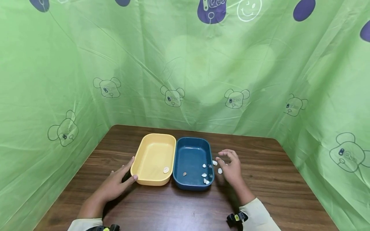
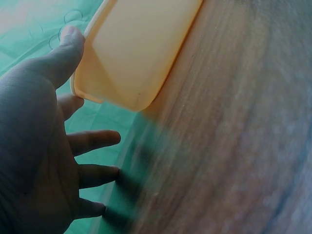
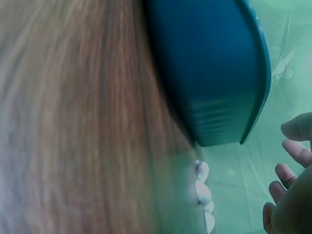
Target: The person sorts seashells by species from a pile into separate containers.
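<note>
My left hand (image 1: 115, 183) rests against the near left side of a yellow tray (image 1: 144, 173). In the left wrist view its thumb and index finger touch the tray's edge while the other fingers spread straight. One pale shell (image 1: 166, 170) lies inside this tray. Right of it stands a blue tray (image 1: 189, 186) holding several white shells (image 1: 204, 175) and a small brown shell (image 1: 185, 174). Just beyond the blue tray's right side, my right hand (image 1: 232, 168) hovers with loosely bent fingers, holding nothing. Below it are white shells (image 1: 220, 171) on the table, partly hidden by the fingers.
Both trays stand side by side on a dark brown wooden table (image 1: 274, 179). Green curtain (image 1: 202, 64) with printed bear faces hangs behind the table and along both sides. A black band (image 1: 237, 218) is worn on the right wrist.
</note>
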The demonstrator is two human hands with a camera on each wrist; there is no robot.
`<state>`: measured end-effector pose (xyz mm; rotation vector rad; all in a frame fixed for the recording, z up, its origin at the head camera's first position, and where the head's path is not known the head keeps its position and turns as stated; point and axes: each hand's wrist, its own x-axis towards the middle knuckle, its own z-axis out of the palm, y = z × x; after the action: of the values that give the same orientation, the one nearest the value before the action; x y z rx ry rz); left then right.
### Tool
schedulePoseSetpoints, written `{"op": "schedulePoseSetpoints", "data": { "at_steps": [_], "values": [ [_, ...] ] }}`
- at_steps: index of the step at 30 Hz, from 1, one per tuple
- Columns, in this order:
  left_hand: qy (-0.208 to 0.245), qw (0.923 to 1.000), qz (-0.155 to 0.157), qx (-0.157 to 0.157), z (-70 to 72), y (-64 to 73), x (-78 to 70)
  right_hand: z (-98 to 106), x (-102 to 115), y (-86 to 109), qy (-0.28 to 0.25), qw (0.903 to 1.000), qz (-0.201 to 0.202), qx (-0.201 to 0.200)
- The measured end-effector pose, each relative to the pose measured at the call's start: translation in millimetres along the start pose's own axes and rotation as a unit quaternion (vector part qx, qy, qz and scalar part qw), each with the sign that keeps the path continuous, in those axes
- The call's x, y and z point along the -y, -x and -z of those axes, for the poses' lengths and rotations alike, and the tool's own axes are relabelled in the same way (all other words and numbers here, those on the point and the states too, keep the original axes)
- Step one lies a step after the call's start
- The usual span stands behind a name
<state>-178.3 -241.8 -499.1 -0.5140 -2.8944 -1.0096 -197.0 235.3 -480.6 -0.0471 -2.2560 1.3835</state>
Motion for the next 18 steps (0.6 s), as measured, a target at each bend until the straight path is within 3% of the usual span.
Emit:
{"op": "schedulePoseSetpoints", "data": {
  "at_steps": [11, 18],
  "values": [
    [0.003, 1.0000, 0.000, 0.002, -0.5, 0.3, 0.9, 3, -24, -3.9, 0.013, 0.9996, -0.023, 0.008],
    [0.003, 1.0000, 0.000, 0.002, -0.3, -0.2, 0.7, 4, -39, -6.1, -0.011, 0.9977, -0.053, 0.041]
  ]
}}
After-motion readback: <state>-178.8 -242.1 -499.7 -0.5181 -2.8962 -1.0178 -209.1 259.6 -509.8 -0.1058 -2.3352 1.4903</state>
